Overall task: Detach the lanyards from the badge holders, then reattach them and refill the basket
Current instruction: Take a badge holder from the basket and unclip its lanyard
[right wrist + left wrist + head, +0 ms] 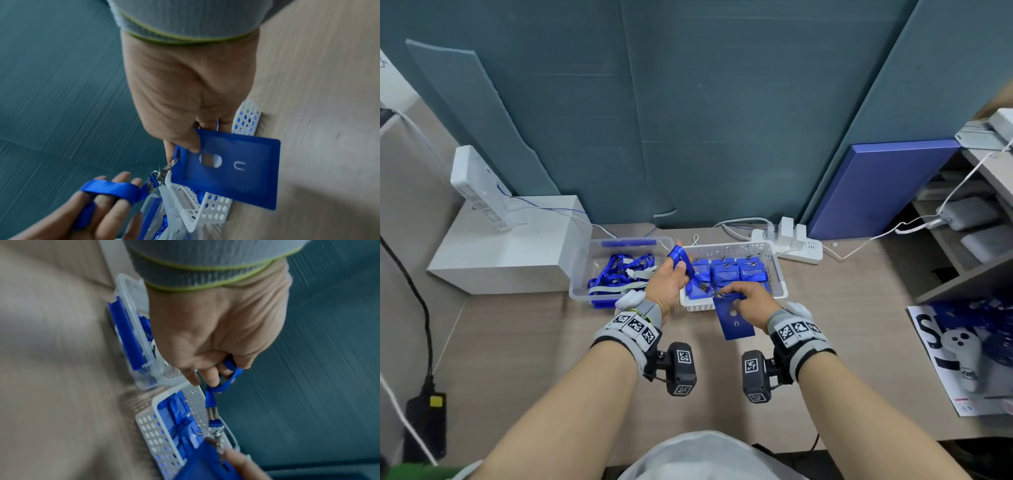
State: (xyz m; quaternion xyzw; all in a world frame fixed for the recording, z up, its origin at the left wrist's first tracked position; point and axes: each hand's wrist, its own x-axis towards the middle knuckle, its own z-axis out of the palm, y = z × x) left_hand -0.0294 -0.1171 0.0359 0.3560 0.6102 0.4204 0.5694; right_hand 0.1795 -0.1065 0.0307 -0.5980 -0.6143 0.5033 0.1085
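My left hand (675,270) is raised over the gap between the two containers, with a blue lanyard (682,255) looped round its fingers (102,199). The strap runs down to a metal clip (164,170) hooked in the slot of a blue badge holder (734,320). My right hand (729,295) pinches that holder's top edge by the clip, just over the front edge of the white perforated basket (779,270). The holder (236,170) hangs toward me. Several blue badge holders stand packed inside the basket.
A clear plastic box (582,270) left of the basket holds several loose blue lanyards. Behind stand a power strip (801,248) with cables, a white box (510,246) and teal panels. A white controller (962,356) lies on a printed sheet at right.
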